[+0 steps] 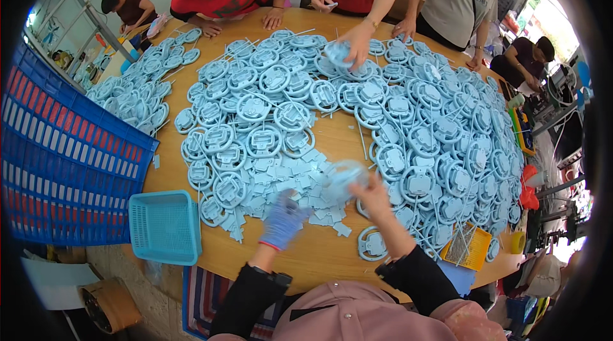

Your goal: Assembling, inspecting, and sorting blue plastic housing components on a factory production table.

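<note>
My bare right hand (375, 197) is closed on the edge of a round light-blue plastic part (343, 179), which is smeared by motion above the table. My left hand (282, 221), in a thin blue-violet glove, hovers at the near edge of a heap of small flat light-blue plastic plates (271, 178). Its fingers are blurred, so whether it holds anything is unclear. Behind and to the right of the hands, round light-blue parts (418, 184) with ring rims and thin sticks lie in deep piles.
A light-blue basket (165, 258) sits at the table's left edge, beside a large blue crate (70, 168). At the near right, a yellow tray (471, 253) contains small metal pieces. Across the wooden table (306, 248) several people stand; a co-worker's hand (357, 44) reaches into the pile.
</note>
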Demonstrator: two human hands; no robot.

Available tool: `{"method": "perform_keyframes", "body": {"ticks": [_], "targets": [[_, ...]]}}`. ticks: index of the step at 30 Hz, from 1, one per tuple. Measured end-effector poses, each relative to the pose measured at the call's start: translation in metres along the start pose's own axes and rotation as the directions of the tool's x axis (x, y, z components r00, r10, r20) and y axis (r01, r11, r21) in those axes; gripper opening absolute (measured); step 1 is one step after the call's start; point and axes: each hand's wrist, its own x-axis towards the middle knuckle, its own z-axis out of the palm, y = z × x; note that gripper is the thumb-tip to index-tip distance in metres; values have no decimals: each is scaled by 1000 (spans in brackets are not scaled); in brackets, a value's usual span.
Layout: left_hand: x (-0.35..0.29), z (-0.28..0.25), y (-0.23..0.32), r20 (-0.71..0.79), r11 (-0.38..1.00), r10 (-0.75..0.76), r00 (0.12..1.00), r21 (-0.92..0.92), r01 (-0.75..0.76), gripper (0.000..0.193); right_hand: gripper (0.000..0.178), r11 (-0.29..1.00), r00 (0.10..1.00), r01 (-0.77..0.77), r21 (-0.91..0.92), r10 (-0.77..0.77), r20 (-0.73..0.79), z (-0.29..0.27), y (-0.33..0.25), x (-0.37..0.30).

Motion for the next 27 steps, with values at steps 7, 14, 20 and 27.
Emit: {"method": "perform_keyframes", "body": {"ticks": [7, 14, 20, 27], "targets": [[34, -156, -84, -638, 635, 81, 765, 625, 454, 83, 37, 873, 969, -85, 479, -39, 242, 5, -47, 32], [53, -88, -53, -500, 730, -58, 864, 569, 379, 96, 30, 411, 681, 723, -556, -562, 469, 99, -30, 72], [29, -57, -37, -593, 799, 310, 743, 587, 134, 86, 20, 614, 752, 657, -437, -567, 335, 76, -24, 53], [36, -51, 38, 58, 700, -111, 992, -705, 119, 36, 29, 582, 608, 794, -177, -773, 183, 48, -119, -13]]}}
